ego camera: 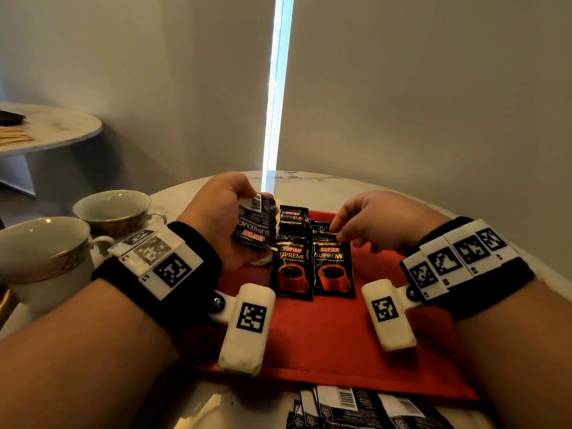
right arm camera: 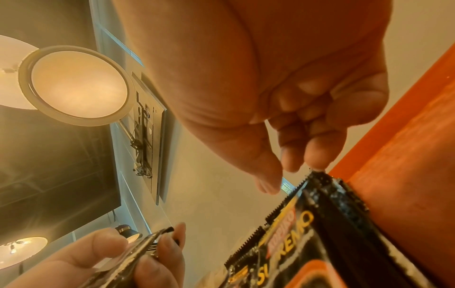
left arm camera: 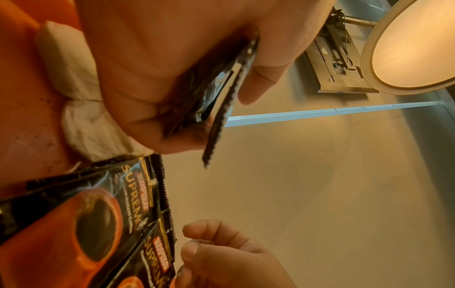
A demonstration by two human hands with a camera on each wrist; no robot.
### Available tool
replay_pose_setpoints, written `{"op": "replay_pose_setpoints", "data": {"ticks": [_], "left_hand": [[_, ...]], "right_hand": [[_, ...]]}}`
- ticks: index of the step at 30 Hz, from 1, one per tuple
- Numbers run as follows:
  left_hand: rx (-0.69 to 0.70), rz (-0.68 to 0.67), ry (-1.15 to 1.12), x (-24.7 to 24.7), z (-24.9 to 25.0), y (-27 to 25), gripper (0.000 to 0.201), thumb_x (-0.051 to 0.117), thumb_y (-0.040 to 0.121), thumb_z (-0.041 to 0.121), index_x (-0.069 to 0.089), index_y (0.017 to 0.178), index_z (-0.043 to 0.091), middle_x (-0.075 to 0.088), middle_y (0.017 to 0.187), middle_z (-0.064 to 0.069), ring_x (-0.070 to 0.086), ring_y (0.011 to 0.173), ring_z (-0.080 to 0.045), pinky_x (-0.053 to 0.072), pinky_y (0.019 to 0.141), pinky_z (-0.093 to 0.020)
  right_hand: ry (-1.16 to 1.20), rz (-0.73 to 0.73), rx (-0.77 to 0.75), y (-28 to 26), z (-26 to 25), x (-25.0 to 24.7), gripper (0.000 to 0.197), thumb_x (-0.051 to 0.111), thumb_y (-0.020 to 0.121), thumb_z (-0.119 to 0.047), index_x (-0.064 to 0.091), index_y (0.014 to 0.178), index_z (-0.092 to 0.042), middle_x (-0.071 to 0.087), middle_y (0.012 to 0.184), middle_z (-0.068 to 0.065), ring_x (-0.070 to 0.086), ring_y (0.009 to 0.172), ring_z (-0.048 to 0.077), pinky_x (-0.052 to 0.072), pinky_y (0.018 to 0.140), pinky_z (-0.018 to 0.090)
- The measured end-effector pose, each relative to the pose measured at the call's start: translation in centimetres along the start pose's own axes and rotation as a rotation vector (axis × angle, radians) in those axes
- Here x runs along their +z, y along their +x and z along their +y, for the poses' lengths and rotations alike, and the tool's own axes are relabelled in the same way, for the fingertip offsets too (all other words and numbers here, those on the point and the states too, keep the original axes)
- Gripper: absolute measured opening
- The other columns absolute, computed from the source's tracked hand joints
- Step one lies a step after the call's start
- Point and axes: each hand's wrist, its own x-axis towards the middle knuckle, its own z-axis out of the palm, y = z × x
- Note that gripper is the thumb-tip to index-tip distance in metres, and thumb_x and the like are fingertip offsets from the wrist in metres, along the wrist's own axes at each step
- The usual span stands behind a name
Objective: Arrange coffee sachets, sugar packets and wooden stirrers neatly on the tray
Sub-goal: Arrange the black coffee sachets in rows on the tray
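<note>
A small stack of coffee sachets [ego camera: 255,224] is gripped in the left hand [ego camera: 223,218], thumb on top, at about 10 o'clock over the red tray [ego camera: 325,335]. Two overlapping rows of sachets [ego camera: 312,267] lie on the tray at 12 o'clock. The top edge of the right row is touched by the curled fingertips [right arm camera: 317,155] of the right hand [ego camera: 368,224]; whether it is pinched cannot be told. Two cups [ego camera: 80,230] stand on the table [ego camera: 356,184] at 9 o'clock.

sachets [ego camera: 332,270] — glossy foil | tray [ego camera: 325,342] — matt red | cups [ego camera: 46,252] — glazed china
</note>
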Motion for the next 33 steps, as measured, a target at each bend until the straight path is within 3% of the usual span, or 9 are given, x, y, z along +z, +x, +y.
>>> {"op": "replay_pose_setpoints", "data": {"ticks": [3, 8, 13, 16, 18, 21, 26, 29, 33], "left_hand": [[0.037, 0.031, -0.008, 0.1, 0.0, 0.0, 0.043, 0.038, 0.082, 0.017, 0.064, 0.114, 0.007, 0.063, 0.091, -0.014, 0.066, 0.055, -0.027, 0.055, 0.057, -0.036], [0.061, 0.040, 0.030, 0.3, -0.2, 0.1, 0.042, 0.037, 0.090, 0.008, 0.067, 0.119, 0.006, 0.066, 0.120, -0.024, 0.068, 0.102, -0.040, 0.059, 0.074, -0.043], [0.090, 0.050, 0.037, 0.4, -0.4, 0.3, 0.032, 0.042, 0.094, 0.001, 0.067, 0.113, 0.008, 0.069, 0.105, -0.019, 0.074, 0.074, -0.029, 0.060, 0.058, -0.036], [0.087, 0.056, 0.037, 0.3, -0.3, 0.5, 0.031, 0.045, 0.096, 0.001, 0.066, 0.117, 0.009, 0.069, 0.110, -0.020, 0.072, 0.086, -0.030, 0.060, 0.061, -0.036], [0.090, 0.059, 0.036, 0.3, -0.4, 0.6, 0.029, 0.045, 0.097, 0.001, 0.065, 0.116, 0.010, 0.068, 0.113, -0.020, 0.070, 0.091, -0.032, 0.058, 0.059, -0.034], [0.093, 0.052, 0.018, 0.2, -0.5, 0.8, 0.028, 0.045, 0.097, 0.001, 0.066, 0.113, 0.010, 0.068, 0.112, -0.021, 0.071, 0.092, -0.034, 0.058, 0.066, -0.038], [0.090, 0.040, 0.024, 0.2, -0.4, 0.7, 0.028, 0.044, 0.098, 0.002, 0.065, 0.113, 0.010, 0.066, 0.117, -0.023, 0.068, 0.097, -0.036, 0.056, 0.072, -0.042], [0.081, 0.036, 0.024, 0.3, -0.5, 0.7, 0.028, 0.044, 0.097, 0.002, 0.065, 0.115, 0.009, 0.065, 0.121, -0.024, 0.068, 0.098, -0.035, 0.057, 0.072, -0.041], [0.068, 0.039, -0.009, 0.3, -0.5, 0.7, 0.027, 0.044, 0.098, 0.003, 0.064, 0.116, 0.008, 0.066, 0.122, -0.024, 0.069, 0.092, -0.032, 0.059, 0.066, -0.036]], "right_hand": [[0.024, 0.008, -0.021, 0.0, -0.1, -0.2, 0.014, 0.071, 0.086, -0.005, 0.075, 0.087, -0.019, 0.072, 0.084, 0.007, 0.060, 0.071, 0.017, 0.046, 0.056, 0.029], [0.090, 0.027, -0.085, -0.3, -0.4, -0.4, 0.017, 0.072, 0.085, -0.003, 0.074, 0.086, -0.020, 0.071, 0.080, 0.002, 0.061, 0.070, 0.015, 0.046, 0.057, 0.030], [0.256, 0.006, -0.338, -1.2, -1.4, -0.4, 0.026, 0.069, 0.086, 0.003, 0.072, 0.092, -0.021, 0.064, 0.078, 0.001, 0.058, 0.067, 0.013, 0.048, 0.060, 0.027], [0.326, -0.074, -0.449, -1.9, -2.0, -0.3, 0.031, 0.071, 0.083, 0.006, 0.071, 0.096, -0.021, 0.063, 0.087, 0.005, 0.060, 0.078, 0.017, 0.054, 0.073, 0.033], [0.345, -0.124, -0.487, -2.5, -2.4, -0.2, 0.034, 0.077, 0.078, 0.005, 0.072, 0.097, -0.024, 0.062, 0.090, 0.004, 0.061, 0.083, 0.018, 0.056, 0.077, 0.031], [0.270, -0.092, -0.522, -2.6, -2.8, 0.2, 0.036, 0.090, 0.067, -0.013, 0.077, 0.094, -0.034, 0.066, 0.094, 0.005, 0.063, 0.086, 0.023, 0.057, 0.078, 0.033], [0.132, -0.027, -0.574, -2.4, -2.9, 0.7, 0.032, 0.091, 0.066, -0.026, 0.079, 0.091, -0.042, 0.064, 0.093, -0.015, 0.059, 0.087, 0.004, 0.052, 0.074, 0.022], [0.129, 0.005, -0.589, -2.4, -3.0, 0.7, 0.025, 0.088, 0.069, -0.027, 0.079, 0.086, -0.043, 0.062, 0.098, -0.001, 0.057, 0.084, 0.008, 0.052, 0.075, 0.030], [0.176, 0.026, -0.619, -2.5, -3.1, 0.9, 0.022, 0.086, 0.071, -0.025, 0.079, 0.081, -0.042, 0.062, 0.099, 0.001, 0.055, 0.077, 0.000, 0.047, 0.068, 0.017]]}}
